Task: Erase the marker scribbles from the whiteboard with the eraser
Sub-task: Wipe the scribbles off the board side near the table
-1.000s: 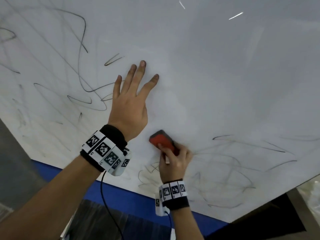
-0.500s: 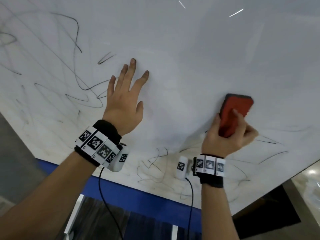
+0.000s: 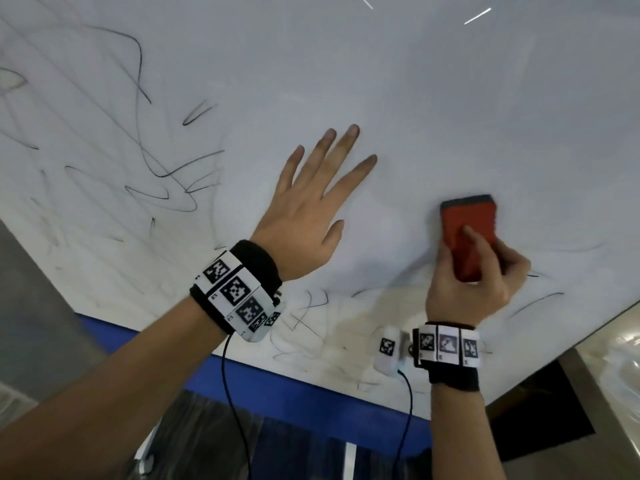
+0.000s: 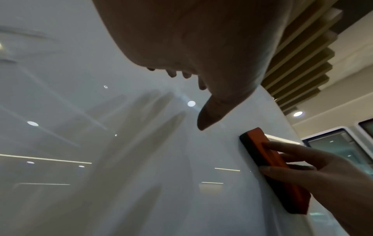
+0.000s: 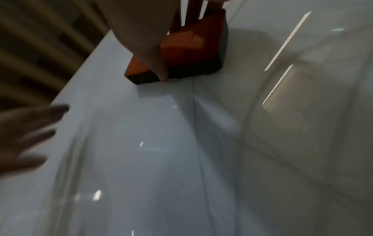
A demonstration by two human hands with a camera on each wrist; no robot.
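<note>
With the left hand (image 3: 304, 220) spread flat on the whiteboard (image 3: 450, 98) and the right hand (image 3: 474, 282) gripping the red eraser (image 3: 467, 230) pressed against it, a careless pass risked missing the scribbles (image 3: 156, 181) at left, or smearing them.
</note>
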